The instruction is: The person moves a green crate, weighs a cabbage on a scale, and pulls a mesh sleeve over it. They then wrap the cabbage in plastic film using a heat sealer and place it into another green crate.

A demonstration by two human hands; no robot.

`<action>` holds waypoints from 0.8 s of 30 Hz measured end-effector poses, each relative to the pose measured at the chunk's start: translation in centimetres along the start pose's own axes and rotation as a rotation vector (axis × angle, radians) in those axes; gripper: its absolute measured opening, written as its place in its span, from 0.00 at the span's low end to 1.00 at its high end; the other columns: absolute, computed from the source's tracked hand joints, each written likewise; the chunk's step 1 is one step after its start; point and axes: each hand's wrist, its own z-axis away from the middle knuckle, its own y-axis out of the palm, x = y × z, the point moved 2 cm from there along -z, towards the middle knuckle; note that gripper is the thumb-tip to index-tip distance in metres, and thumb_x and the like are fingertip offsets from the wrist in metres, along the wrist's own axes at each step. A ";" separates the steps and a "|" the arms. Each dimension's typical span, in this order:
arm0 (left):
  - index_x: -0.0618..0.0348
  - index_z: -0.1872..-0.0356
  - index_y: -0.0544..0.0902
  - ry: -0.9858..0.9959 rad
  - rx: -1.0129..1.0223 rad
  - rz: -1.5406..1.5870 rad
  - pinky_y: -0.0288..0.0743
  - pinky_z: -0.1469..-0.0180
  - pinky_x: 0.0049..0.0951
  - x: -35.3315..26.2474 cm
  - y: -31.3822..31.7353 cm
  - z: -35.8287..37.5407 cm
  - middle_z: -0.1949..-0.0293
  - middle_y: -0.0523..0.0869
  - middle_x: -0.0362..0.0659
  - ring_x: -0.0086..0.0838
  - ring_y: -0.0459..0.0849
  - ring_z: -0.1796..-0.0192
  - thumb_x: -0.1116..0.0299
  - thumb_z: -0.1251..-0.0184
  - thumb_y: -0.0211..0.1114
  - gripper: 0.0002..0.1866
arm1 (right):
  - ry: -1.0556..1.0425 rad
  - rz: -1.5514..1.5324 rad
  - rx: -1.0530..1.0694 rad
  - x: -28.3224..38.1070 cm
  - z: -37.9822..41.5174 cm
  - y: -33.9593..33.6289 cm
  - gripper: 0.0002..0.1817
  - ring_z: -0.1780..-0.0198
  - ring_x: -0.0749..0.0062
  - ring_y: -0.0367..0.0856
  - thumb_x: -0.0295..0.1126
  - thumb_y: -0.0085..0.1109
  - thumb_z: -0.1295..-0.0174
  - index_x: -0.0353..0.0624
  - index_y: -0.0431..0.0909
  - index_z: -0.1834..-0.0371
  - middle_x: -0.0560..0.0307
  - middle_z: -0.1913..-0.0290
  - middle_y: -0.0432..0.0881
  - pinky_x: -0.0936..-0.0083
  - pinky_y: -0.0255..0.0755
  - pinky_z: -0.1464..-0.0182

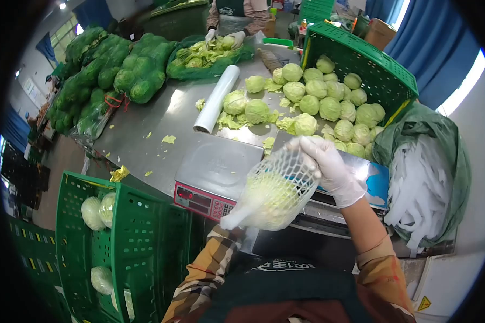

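A white mesh net [302, 180] with a pale green cabbage [272, 196] inside hangs in front of me, above the front edge of the table. My right hand [326, 161], in a white glove, is closed on the net's upper edge. At the lower left the net narrows into a bunched white end [237, 216]. My left sleeve [213, 258] reaches up to that end, but the left hand's fingers are hidden behind the net and cabbage. Just left of the net stands a scale [218, 164] with a red front panel.
Loose cabbages [328, 107] spill from a tipped green crate [361, 51]. A film roll [216, 99] lies behind the scale. White net sleeves [423, 188] fill a bag at right. Wrapped cabbages sit in a green crate [121, 231] at lower left. A co-worker's gloved hands [236, 39] handle leaves.
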 end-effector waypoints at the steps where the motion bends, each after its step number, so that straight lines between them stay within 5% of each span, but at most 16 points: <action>1: 0.53 0.29 0.65 -0.001 0.009 -0.006 0.59 0.27 0.40 0.4 0.6 -0.1 0.29 0.68 0.47 0.37 0.67 0.29 0.50 0.27 0.53 0.30 | 0.026 -0.103 -0.038 -1.9 0.6 -1.7 0.15 0.83 0.90 0.66 0.39 0.55 0.29 0.38 0.84 0.62 0.72 0.80 0.75 0.92 0.56 0.81; 3: 0.53 0.30 0.66 -0.003 0.043 -0.045 0.60 0.27 0.40 1.1 2.0 -0.5 0.30 0.69 0.47 0.37 0.67 0.29 0.50 0.28 0.54 0.30 | 0.298 -0.137 -0.100 -6.2 3.6 -3.8 0.14 0.80 0.89 0.68 0.38 0.56 0.29 0.38 0.82 0.65 0.69 0.77 0.77 0.90 0.58 0.78; 9: 0.55 0.31 0.67 0.174 0.241 -0.627 0.60 0.28 0.40 3.7 6.3 -1.8 0.31 0.70 0.47 0.38 0.69 0.31 0.50 0.30 0.57 0.31 | 0.129 -0.561 -0.459 -13.6 5.9 -3.2 0.15 0.61 0.80 0.81 0.36 0.58 0.32 0.34 0.82 0.53 0.56 0.61 0.85 0.81 0.74 0.59; 11: 0.55 0.30 0.67 0.470 0.364 -1.330 0.62 0.28 0.39 4.0 7.5 -2.7 0.30 0.70 0.46 0.36 0.69 0.31 0.49 0.26 0.52 0.30 | 0.085 0.329 -0.528 -12.3 7.9 -6.4 0.16 0.53 0.73 0.82 0.34 0.55 0.30 0.34 0.80 0.48 0.52 0.53 0.86 0.77 0.75 0.51; 13: 0.58 0.32 0.68 -0.173 0.021 0.068 0.66 0.30 0.39 2.8 10.3 -4.4 0.34 0.74 0.47 0.34 0.74 0.34 0.47 0.22 0.47 0.29 | 0.255 -0.041 -0.562 -8.2 10.7 -8.7 0.25 0.43 0.57 0.81 0.45 0.42 0.24 0.37 0.71 0.34 0.47 0.39 0.78 0.60 0.72 0.41; 15: 0.61 0.32 0.67 -0.048 -0.020 -0.300 0.68 0.31 0.38 1.3 11.8 -5.4 0.40 0.79 0.50 0.36 0.77 0.37 0.48 0.21 0.46 0.30 | 0.050 -0.522 -0.400 -5.6 12.7 -11.1 0.33 0.40 0.52 0.78 0.52 0.37 0.25 0.36 0.65 0.30 0.47 0.36 0.75 0.54 0.69 0.38; 17: 0.65 0.32 0.68 -0.045 0.024 -0.474 0.69 0.33 0.33 1.5 12.6 -6.9 0.44 0.82 0.52 0.38 0.79 0.38 0.51 0.21 0.49 0.29 | 0.002 -0.502 -0.360 -2.8 14.3 -12.5 0.33 0.38 0.55 0.77 0.51 0.43 0.27 0.35 0.65 0.30 0.47 0.36 0.75 0.57 0.69 0.37; 19: 0.69 0.33 0.69 0.237 0.152 -1.074 0.67 0.34 0.29 3.9 11.2 -9.6 0.41 0.81 0.53 0.39 0.77 0.37 0.54 0.21 0.51 0.28 | -0.052 -0.483 -0.317 -2.4 14.9 -13.9 0.33 0.37 0.57 0.76 0.49 0.49 0.28 0.33 0.64 0.30 0.48 0.36 0.75 0.60 0.69 0.36; 21: 0.70 0.34 0.70 0.202 0.164 -1.042 0.66 0.35 0.28 6.5 10.3 -11.2 0.39 0.79 0.54 0.37 0.77 0.36 0.57 0.22 0.52 0.27 | 0.024 0.114 -0.446 -4.4 14.1 -16.1 0.35 0.36 0.63 0.74 0.42 0.62 0.34 0.31 0.64 0.30 0.48 0.35 0.74 0.68 0.68 0.34; 22: 0.70 0.34 0.70 0.184 0.192 -1.079 0.66 0.34 0.28 7.6 9.7 -11.8 0.38 0.79 0.53 0.35 0.76 0.36 0.57 0.22 0.52 0.27 | 0.063 0.148 -0.506 -5.1 14.0 -16.7 0.36 0.35 0.68 0.72 0.34 0.69 0.40 0.30 0.65 0.31 0.48 0.34 0.73 0.75 0.67 0.34; 24: 0.70 0.34 0.70 0.214 0.270 -1.165 0.67 0.35 0.28 9.0 8.8 -12.6 0.38 0.79 0.51 0.31 0.76 0.37 0.59 0.22 0.53 0.26 | 0.010 0.130 -0.519 -7.5 14.0 -17.6 0.36 0.35 0.67 0.72 0.35 0.69 0.40 0.30 0.65 0.31 0.48 0.34 0.73 0.74 0.67 0.34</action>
